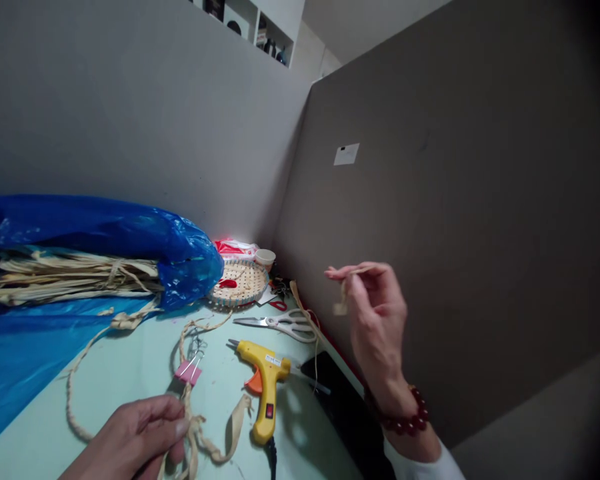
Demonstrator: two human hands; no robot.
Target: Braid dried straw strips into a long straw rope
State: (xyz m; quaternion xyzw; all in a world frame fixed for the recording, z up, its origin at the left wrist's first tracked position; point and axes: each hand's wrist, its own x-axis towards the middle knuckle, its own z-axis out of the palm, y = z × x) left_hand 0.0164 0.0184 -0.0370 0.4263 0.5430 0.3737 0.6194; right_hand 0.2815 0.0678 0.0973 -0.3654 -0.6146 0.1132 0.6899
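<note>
My left hand (pixel 147 433) pinches a pale braided fibre cord (pixel 192 433) low on the table. Just beyond those fingers, a pink binder clip (pixel 188 373) grips the same cord. Loose strands hang below the pinch, and one curls to the right toward the glue gun. Raised at the right, my right hand (pixel 377 310) is closed on a thin strip of dried fibre (pixel 341 307), whose short end dangles, slightly blurred. A beaded bracelet circles that wrist. Between the hands lies a yellow glue gun (pixel 265 383) with an orange trigger.
Scissors (pixel 280 325) lie behind the glue gun. A woven round tray (pixel 240 283), a white cup (pixel 265 258) and a red-and-white packet (pixel 235 249) stand in the corner. Blue plastic (pixel 190 257) wraps a bundle of dried fibre (pixel 80 273) at left. A black flat object (pixel 345 407) lies at right.
</note>
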